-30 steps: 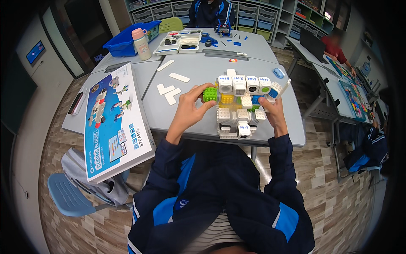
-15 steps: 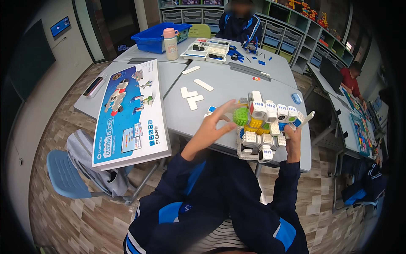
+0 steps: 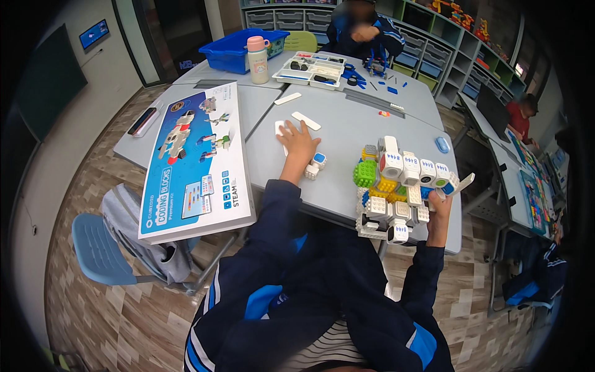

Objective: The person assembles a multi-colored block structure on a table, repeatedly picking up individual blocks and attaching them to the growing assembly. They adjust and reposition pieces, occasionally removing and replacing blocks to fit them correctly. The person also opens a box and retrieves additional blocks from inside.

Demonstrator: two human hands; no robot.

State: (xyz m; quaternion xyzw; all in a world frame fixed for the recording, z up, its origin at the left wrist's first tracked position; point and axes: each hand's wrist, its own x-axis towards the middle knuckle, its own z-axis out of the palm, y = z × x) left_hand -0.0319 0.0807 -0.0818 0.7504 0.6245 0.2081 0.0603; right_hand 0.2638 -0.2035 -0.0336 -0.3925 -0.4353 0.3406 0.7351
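Left hand (image 3: 300, 149): its grip is released, splayed over a white flat piece (image 3: 279, 129); whether contact is made cannot be told.
Right hand (image 3: 440, 211): the block model (image 3: 400, 191) is grasped at its four o'clock side.
Block model: seen over the counter (image 3: 344, 146), at four o'clock from the left hand.
White-and-blue block (image 3: 315, 165): set just beside that hand, at five o'clock.
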